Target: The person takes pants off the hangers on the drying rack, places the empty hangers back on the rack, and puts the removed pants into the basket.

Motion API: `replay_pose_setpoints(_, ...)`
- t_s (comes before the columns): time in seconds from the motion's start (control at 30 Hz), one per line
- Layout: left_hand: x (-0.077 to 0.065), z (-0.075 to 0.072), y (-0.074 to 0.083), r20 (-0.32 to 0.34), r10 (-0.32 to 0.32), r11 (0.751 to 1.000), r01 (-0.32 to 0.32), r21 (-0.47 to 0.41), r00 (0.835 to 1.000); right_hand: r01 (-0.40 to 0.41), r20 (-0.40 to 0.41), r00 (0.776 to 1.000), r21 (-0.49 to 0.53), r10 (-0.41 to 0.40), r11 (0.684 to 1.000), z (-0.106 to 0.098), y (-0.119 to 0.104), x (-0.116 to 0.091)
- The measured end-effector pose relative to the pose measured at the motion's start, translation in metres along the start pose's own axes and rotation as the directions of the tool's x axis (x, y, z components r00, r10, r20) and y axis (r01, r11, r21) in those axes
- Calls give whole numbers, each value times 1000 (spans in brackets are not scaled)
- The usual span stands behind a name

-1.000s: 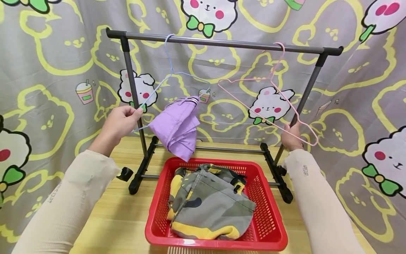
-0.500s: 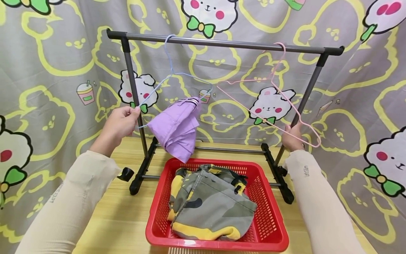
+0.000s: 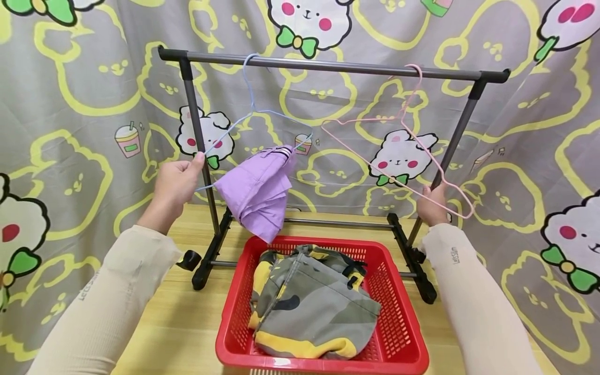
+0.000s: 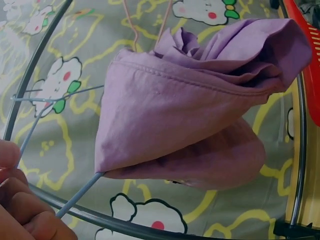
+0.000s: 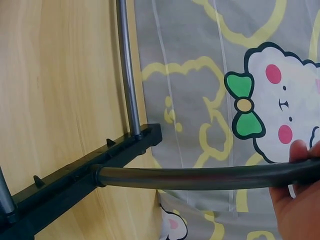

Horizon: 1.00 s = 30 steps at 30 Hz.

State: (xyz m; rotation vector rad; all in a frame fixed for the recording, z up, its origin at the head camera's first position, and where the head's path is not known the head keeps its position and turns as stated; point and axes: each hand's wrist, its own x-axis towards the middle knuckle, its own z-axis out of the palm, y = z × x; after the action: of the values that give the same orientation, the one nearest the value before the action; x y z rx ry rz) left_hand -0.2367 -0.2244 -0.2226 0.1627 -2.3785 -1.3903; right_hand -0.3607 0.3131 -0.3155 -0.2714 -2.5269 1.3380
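In the head view my left hand (image 3: 177,182) pinches the left end of a blue clothes hanger (image 3: 253,99), hooked over the rack's top bar. A folded purple garment (image 3: 258,187) with a striped edge hangs over the hanger's lower bar, right of that hand. The left wrist view shows the garment's layered folds (image 4: 180,110) close by, with the hanger's bar (image 4: 80,194) entering its lower corner. On the other side, my right hand (image 3: 431,205) grips the rack's right upright (image 3: 457,135). Its fingers wrap that dark pole (image 5: 225,176) in the right wrist view.
A pink hanger (image 3: 404,113) hangs without clothes beside the right upright, overlapping my right hand. Below stands a red basket (image 3: 323,363) holding a camouflage garment (image 3: 323,307). The rack's black feet (image 3: 424,286) rest on a wood-look floor; a patterned curtain (image 3: 323,172) is behind.
The purple garment has shifted slightly left and down, and my left thumb now points up more along the hanger. My right hand keeps its grip on the upright.
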Motion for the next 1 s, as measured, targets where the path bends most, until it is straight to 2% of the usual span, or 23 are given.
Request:
replay_pose_setpoints(0.13, 1, 2, -1, -71, 24, 1000, -23, 9, 997, 4, -25, 1000, -5, -5, 1000, 2, 1, 0)
replay_pose_setpoints(0.27, 2, 6, -1, -106, 34, 999, -34, -1, 994, 14, -65, 998, -33, -16, 999, 3, 3, -2)
replay_pose_setpoints(0.43, 2, 9, -2, -129, 30, 999, -33, -26, 991, 39, -116, 992, -87, -49, 995, 4, 4, -5)
replay_pose_setpoints(0.63, 0, 8, -1, -143, 14, 999, -19, -39, 990, 74, -117, 989, -121, -88, 990, 3, 2, -12)
replay_pose_setpoints(1.0, -3, 7, 0, -172, 28, 998, -38, -51, 985, 97, -187, 974, -159, -127, 982, 9, 16, -17)
